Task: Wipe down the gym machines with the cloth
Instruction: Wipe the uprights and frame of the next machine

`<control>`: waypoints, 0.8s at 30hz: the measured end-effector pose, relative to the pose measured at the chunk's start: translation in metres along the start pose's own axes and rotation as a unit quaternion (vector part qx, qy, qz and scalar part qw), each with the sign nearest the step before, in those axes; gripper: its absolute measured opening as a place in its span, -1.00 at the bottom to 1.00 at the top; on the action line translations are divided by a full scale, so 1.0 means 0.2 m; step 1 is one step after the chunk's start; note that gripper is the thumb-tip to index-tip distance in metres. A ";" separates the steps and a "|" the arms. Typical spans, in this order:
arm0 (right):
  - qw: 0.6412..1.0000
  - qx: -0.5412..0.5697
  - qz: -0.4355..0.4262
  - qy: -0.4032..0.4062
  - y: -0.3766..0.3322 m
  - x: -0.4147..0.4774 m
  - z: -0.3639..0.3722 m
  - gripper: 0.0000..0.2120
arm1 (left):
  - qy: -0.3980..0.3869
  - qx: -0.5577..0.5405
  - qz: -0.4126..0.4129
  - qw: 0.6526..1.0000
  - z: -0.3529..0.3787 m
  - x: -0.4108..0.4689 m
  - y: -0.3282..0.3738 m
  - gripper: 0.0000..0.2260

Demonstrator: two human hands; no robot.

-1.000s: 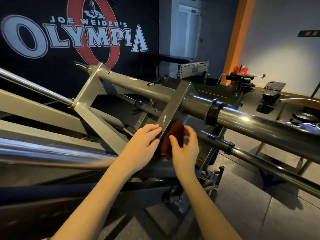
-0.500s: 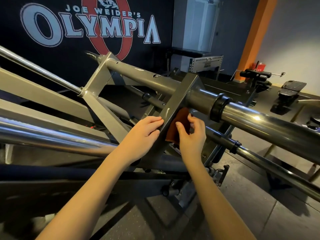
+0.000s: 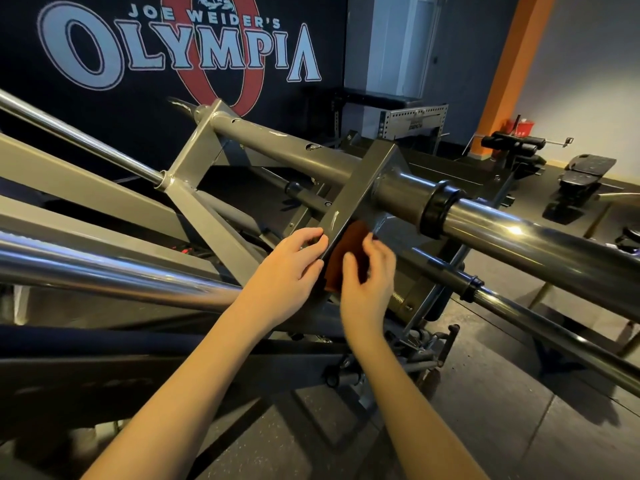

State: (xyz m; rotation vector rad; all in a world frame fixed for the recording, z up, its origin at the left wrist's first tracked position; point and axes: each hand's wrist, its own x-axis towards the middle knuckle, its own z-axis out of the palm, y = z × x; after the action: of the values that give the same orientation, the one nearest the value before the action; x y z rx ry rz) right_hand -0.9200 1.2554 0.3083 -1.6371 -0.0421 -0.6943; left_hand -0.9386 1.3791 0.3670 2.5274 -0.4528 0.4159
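Machine frame (image 3: 277, 147) of grey tubes and chrome bars crosses the whole picture, below an Olympia banner (image 3: 173, 53) at upper left and an orange pillar (image 3: 509, 64) at upper right. One brown cloth (image 3: 348, 258) lies against the flat bracket (image 3: 360, 192) at centre. Of the two hands, the left hand (image 3: 287, 271) curls its fingers over the bracket's edge, and the right hand (image 3: 369, 285), blurred, holds the cloth with bent fingers.

A black wall (image 3: 104, 133) with an Olympia logo (image 3: 180, 50) stands far left, an orange pillar (image 3: 509, 64) far right, dark floor (image 3: 485, 427) near.
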 end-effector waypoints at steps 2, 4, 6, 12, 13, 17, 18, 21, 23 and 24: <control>1.000 -0.003 -0.008 -0.029 0.03 -0.13 0.01 -0.64 | -0.002 -0.004 -0.005 1.000 0.00 0.00 0.00 -0.61; 0.999 -0.010 -0.012 -0.040 0.04 -0.16 0.01 -0.68 | -0.004 -0.016 -0.009 1.000 0.00 0.00 0.00 -0.63; 0.999 -0.026 -0.028 -0.016 0.01 -0.05 0.00 -0.71 | -0.006 -0.040 -0.008 0.999 0.00 0.00 0.00 -0.63; 0.999 -0.013 -0.020 0.046 -0.04 0.16 -0.04 -0.69 | -0.012 -0.055 -0.015 0.998 -0.03 0.00 0.01 -0.63; 0.999 -0.014 -0.017 0.036 -0.03 0.09 -0.03 -0.70 | -0.011 -0.065 -0.018 0.998 -0.03 0.00 0.01 -0.63; 0.998 -0.032 -0.017 -0.045 0.01 -0.20 0.02 -0.70 | -0.009 -0.085 -0.034 0.996 -0.03 0.01 0.02 -0.67; 0.998 -0.037 -0.024 -0.051 0.00 -0.17 0.01 -0.70 | -0.011 -0.089 -0.035 0.995 -0.03 0.01 0.02 -0.67; 0.998 -0.045 -0.039 -0.013 -0.02 0.08 -0.04 -0.69 | -0.017 -0.094 -0.033 0.995 -0.04 0.00 0.02 -0.65; 0.999 -0.032 -0.013 0.017 -0.04 0.21 -0.08 -0.70 | -0.013 -0.092 -0.041 0.995 -0.04 0.00 0.02 -0.64; 0.999 -0.029 -0.009 0.025 -0.04 0.22 -0.08 -0.70 | -0.012 -0.100 -0.047 0.994 -0.04 0.00 0.02 -0.64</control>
State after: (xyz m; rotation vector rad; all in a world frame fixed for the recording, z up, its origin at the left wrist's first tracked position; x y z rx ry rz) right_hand -0.8937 1.2272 0.3351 -1.6760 -0.0011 -0.7561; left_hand -0.9422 1.3797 0.3760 2.3506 -0.3626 0.2887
